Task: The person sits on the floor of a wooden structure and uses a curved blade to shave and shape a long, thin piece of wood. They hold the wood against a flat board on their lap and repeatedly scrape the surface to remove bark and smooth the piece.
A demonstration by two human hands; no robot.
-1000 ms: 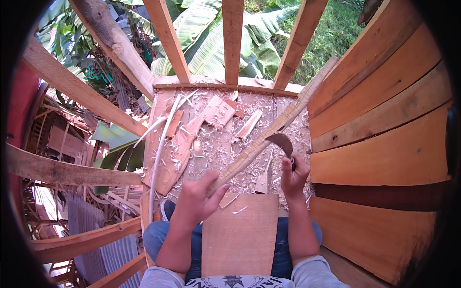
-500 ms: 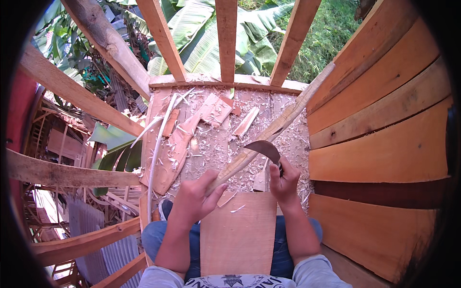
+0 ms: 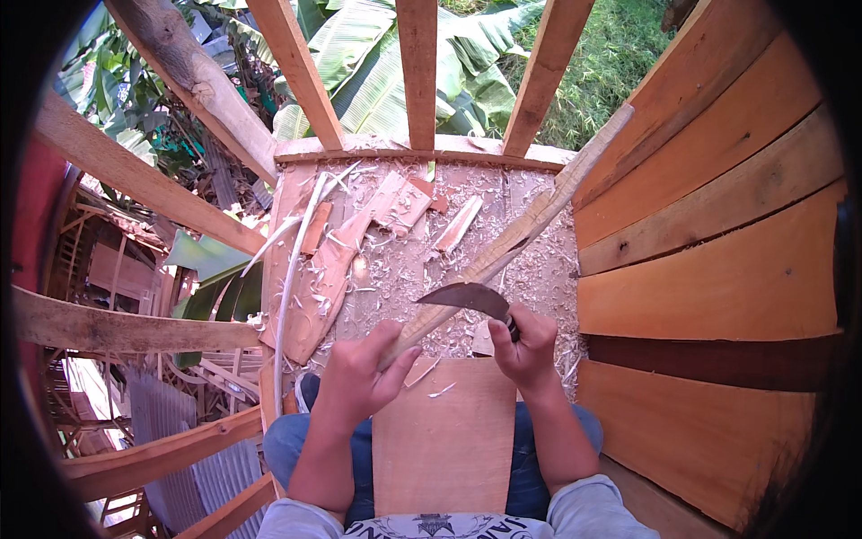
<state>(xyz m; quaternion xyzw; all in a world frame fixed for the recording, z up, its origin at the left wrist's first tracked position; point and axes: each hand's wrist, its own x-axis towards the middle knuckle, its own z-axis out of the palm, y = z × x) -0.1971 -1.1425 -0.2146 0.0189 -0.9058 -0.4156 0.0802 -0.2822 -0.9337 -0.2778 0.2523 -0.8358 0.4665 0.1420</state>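
My left hand point(image 3: 366, 370) is closed around the near end of a long, pale wooden stick point(image 3: 539, 214), which slants away to the far right. In my right hand point(image 3: 528, 349) is the handle of a curved knife point(image 3: 467, 295) with a dark, hooked blade. The blade lies across the stick, a short way beyond my left hand, its tip pointing left. A flat wooden board point(image 3: 444, 440) rests over my lap between my forearms, with a few thin shavings at its far end.
Pale shavings and wood offcuts point(image 3: 400, 203) litter the plank floor ahead. A long thin strip point(image 3: 294, 260) lies along the left. Upright slats and rails point(image 3: 418, 72) border the far and left sides. A plank wall point(image 3: 700, 296) stands close on the right.
The knife and my right hand have moved nearer and to the left along the stick. The stick's far end has shifted slightly outward. My left hand has barely moved.
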